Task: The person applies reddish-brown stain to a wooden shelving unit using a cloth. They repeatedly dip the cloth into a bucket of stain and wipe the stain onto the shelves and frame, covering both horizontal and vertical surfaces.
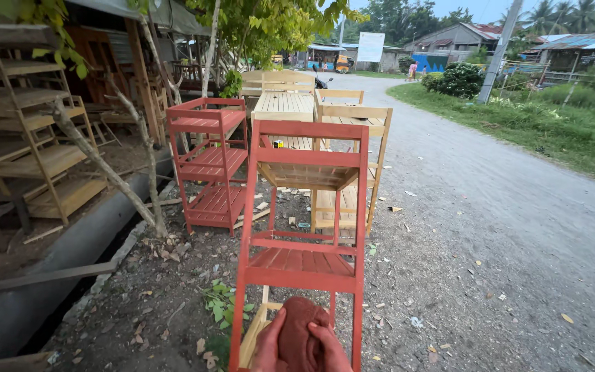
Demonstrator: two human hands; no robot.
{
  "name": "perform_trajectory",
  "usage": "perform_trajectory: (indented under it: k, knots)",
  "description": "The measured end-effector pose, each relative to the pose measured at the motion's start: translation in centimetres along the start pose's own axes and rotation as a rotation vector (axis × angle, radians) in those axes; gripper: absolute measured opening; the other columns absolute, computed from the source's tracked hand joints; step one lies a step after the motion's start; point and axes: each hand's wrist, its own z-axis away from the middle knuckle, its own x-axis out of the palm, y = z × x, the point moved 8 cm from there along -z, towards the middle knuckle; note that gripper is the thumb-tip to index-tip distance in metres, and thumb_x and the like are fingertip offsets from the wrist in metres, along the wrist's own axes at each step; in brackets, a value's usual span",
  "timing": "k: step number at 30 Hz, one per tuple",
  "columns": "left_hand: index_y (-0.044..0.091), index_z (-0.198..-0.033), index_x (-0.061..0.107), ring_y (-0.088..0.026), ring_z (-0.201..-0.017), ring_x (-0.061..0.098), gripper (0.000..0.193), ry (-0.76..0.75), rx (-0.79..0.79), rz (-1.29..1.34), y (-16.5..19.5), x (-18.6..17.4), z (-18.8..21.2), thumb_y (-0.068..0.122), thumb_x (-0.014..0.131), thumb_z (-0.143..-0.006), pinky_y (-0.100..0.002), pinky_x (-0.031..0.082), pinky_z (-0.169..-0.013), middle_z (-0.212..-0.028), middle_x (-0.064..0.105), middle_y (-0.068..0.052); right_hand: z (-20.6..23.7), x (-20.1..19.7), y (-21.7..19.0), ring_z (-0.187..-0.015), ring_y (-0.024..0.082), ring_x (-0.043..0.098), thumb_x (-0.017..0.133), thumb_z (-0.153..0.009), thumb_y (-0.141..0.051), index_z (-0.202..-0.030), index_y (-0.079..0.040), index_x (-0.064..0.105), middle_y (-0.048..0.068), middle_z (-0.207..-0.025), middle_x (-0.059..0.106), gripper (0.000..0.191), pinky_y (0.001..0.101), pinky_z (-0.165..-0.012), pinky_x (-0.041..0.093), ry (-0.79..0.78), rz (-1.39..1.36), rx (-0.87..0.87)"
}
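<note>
A red-painted wooden shelf rack with three slatted tiers stands on the dirt right in front of me. At the bottom edge of the view both my hands clasp a dark red, paint-soaked rag against the rack's lowest tier, whose wood is still bare. My left hand grips the rag's left side and my right hand its right side. Both hands are stained red.
A second red rack stands to the left behind. Unpainted wooden racks and tables stand beyond, with more bare shelving at far left. A concrete ditch runs along the left, a gravel road on the right.
</note>
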Motion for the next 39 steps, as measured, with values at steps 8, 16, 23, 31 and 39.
perform_trajectory:
  k: [8, 16, 23, 31, 39]
  knots:
    - [0.005, -0.127, 0.071, -0.023, -0.1, 0.074, 0.06, 0.502, 0.136, -0.365, 8.6, -6.6, 2.8, 0.052, 0.065, -0.091, -0.039, 0.057, -0.086, -0.118, 0.077, -0.011, -1.6, 3.2, 4.8, -0.118, 0.035, 0.069, 0.061, -0.095, -0.03, -0.146, -0.01, 0.052, 0.017, -0.136, 0.067, 0.056, 0.0494, -0.092, 0.06, 0.107, 0.142, 0.118]
    - [0.008, -0.124, 0.07, -0.025, -0.099, 0.071, 0.054, 0.513, 0.189, -0.328, 16.2, -10.2, 5.0, 0.05, 0.062, -0.092, -0.043, 0.057, -0.084, -0.115, 0.075, -0.01, -3.1, 9.6, 9.6, -0.104, 0.029, 0.069, 0.057, -0.096, -0.038, -0.139, -0.024, 0.059, 0.009, -0.122, 0.068, 0.045, 0.0503, -0.069, 0.06, 0.235, 0.245, 0.157]
    - [0.011, -0.128, 0.067, -0.024, -0.107, 0.069, 0.05, 0.747, 0.285, -0.484, 20.3, -16.3, 7.1, 0.046, 0.064, -0.091, -0.042, 0.056, -0.088, -0.121, 0.072, -0.008, -4.2, 12.9, 14.1, -0.107, 0.024, 0.07, 0.058, -0.094, -0.045, -0.134, -0.019, 0.06, 0.005, -0.124, 0.068, 0.048, 0.0442, -0.071, 0.061, 0.217, 0.262, 0.268]
    - [0.017, -0.134, 0.061, -0.023, -0.114, 0.067, 0.052, 0.724, 0.365, -0.504, 26.8, -17.0, 2.5, 0.043, 0.066, -0.09, -0.043, 0.055, -0.094, -0.128, 0.069, -0.007, -13.5, 14.4, 14.3, -0.115, 0.024, 0.069, 0.08, -0.078, -0.03, -0.137, -0.019, 0.051, 0.007, -0.129, 0.065, 0.066, 0.043, -0.079, 0.061, 0.236, 0.363, 0.144]
    - [0.011, -0.122, 0.071, -0.016, -0.105, 0.067, 0.045, 0.767, 0.55, -0.78, 33.3, -17.4, -1.6, 0.04, 0.072, -0.087, -0.037, 0.053, -0.093, -0.115, 0.074, -0.004, -22.6, 15.1, 11.6, -0.115, 0.028, 0.068, 0.083, -0.07, -0.007, -0.139, -0.007, 0.054, 0.013, -0.13, 0.064, 0.075, 0.04, -0.089, 0.064, 0.014, 0.391, -0.019]
